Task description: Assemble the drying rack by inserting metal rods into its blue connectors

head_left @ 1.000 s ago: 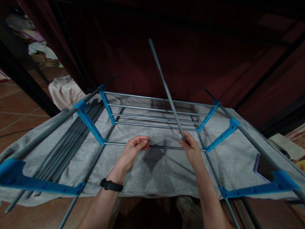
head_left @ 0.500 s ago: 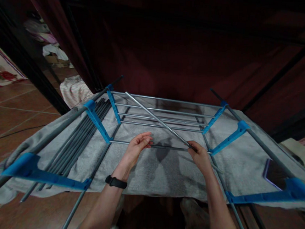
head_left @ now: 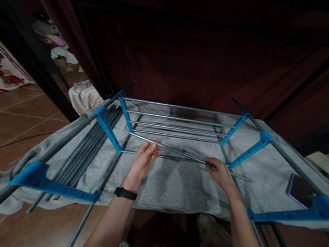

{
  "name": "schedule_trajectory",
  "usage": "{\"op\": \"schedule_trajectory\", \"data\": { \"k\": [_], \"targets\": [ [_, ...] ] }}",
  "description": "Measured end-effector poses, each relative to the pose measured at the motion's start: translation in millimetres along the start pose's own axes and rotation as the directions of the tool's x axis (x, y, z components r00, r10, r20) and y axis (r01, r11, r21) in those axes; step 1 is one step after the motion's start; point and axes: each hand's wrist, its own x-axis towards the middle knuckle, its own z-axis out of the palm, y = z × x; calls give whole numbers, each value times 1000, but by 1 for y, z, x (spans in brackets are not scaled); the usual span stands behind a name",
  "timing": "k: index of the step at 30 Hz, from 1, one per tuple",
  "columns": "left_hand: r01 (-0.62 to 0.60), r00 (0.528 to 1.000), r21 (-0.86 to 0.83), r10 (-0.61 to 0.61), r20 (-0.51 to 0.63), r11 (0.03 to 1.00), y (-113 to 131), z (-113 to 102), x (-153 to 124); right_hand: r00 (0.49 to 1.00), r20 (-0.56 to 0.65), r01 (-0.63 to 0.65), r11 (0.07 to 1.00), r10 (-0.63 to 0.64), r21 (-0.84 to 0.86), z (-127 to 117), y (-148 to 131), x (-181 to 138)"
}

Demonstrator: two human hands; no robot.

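A thin grey metal rod (head_left: pixel 180 152) slants across the middle of a rack frame, its left end farther from me than its right. My right hand (head_left: pixel 218 171) is closed around it towards its right end, and a short length sticks out past that hand. Closer to the far left end, my left hand (head_left: pixel 144 156) pinches the same rod between thumb and fingers. Blue plastic brackets (head_left: pixel 108 130) join the frame's tubes on the left, with matching blue brackets (head_left: pixel 248 152) on the right. Several fixed crossbars (head_left: pixel 179 119) span the far brackets.
Loose grey tubes (head_left: pixel 88 151) lie in a bundle on the grey cloth (head_left: pixel 176 190) at left. A phone (head_left: pixel 299 189) rests on the right side of the cloth. Dark red curtain (head_left: pixel 181 63) hangs behind the rack. A striped cloth (head_left: pixel 84 95) lies beyond the left corner.
The rod's left end has swung down towards me, so it lies nearly level with the near crossbar. My left hand has taken hold of it; the right hand has kept its grip.
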Motion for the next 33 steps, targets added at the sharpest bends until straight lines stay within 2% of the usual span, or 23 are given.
{"op": "schedule_trajectory", "data": {
  "k": [6,10,15,19,24,28,33],
  "targets": [
    [29,997,-23,-30,-75,999,-2,-4,3,999,36,36,994,-32,-103,1,3,1],
    [88,988,-20,-90,-125,996,-5,-5,5,997,44,76,967,-67,-243,2,7,2],
    [153,970,-44,-159,-187,987,-7,-4,5,999,49,39,865,-16,-501,3,10,1],
    [176,951,-74,-189,-246,982,-6,-6,7,998,32,-24,783,57,-622,0,14,-3],
    [219,933,-139,-249,-261,966,-3,-10,7,994,-35,-98,737,101,-669,-5,18,-5],
    [223,924,-202,-273,-268,954,-2,-9,6,995,-44,-94,749,86,-656,-6,19,-5],
    [276,911,-205,-324,-256,939,-7,-4,4,997,-42,-72,766,59,-639,-2,19,-3]
  ]
}}
